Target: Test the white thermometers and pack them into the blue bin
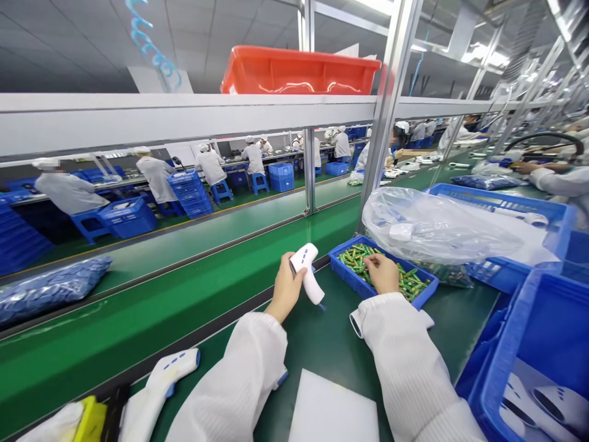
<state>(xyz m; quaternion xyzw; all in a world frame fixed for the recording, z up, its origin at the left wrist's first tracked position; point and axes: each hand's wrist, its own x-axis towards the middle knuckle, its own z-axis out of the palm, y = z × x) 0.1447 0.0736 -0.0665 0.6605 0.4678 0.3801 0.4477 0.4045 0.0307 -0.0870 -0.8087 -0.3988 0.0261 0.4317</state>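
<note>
My left hand (286,285) is closed around a white forehead thermometer (309,276) with small blue buttons, lifted over the green bench. My right hand (383,273) reaches into a shallow blue tray (352,279) full of loose green batteries (411,283). Its fingertips are pinched at a battery, which the fingers partly hide. Under my right forearm lies another white housing (356,323), mostly covered by the sleeve. A second thermometer (177,363) rests on the bench to the left of my left sleeve. Between my forearms sits a white pad (334,408).
A clear plastic bag (427,224) overhangs the tray's back right, by a blue crate (543,261). At the right, a blue bin (529,325) contains white housings. A green conveyor (184,294) runs beyond the bench. A metal post (391,104) and shelf (184,116) stand ahead.
</note>
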